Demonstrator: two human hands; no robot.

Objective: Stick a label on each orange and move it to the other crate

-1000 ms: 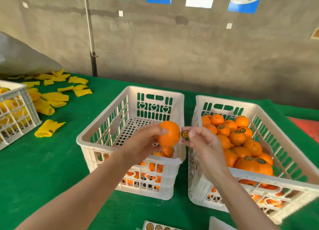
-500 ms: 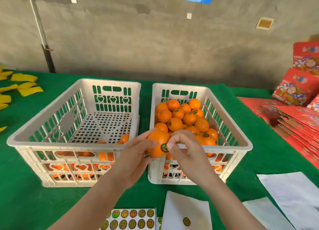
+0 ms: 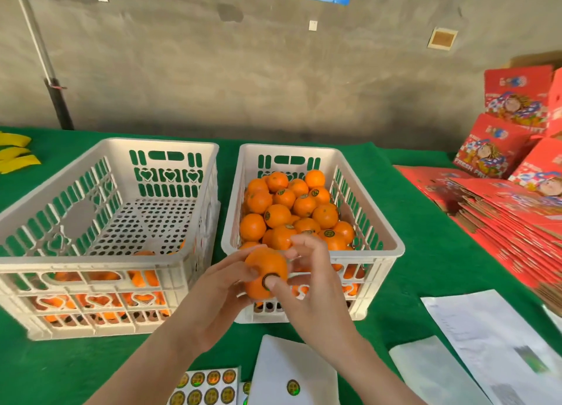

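Green cloth covers the surface (image 3: pixel 425 252) under two white crates: the left crate (image 3: pixel 91 261) holds little fruit, the right crate (image 3: pixel 380 249) is heaped. At the right crate's near wall, the left hand (image 3: pixel 213 295) grips one orange (image 3: pixel 267 261). The right hand (image 3: pixel 307 292), fingers loose, thumbs one label (image 3: pixel 264 284) onto it.

even daylight, soft blur, bowed edges

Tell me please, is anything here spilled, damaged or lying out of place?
Nothing looks spilled or damaged. The left crate and right crate stand level, the oranges inside. The left hand holds an orange while the right hand presses a label onto it. One small oddity: a single label alone on a white sheet at the near edge.
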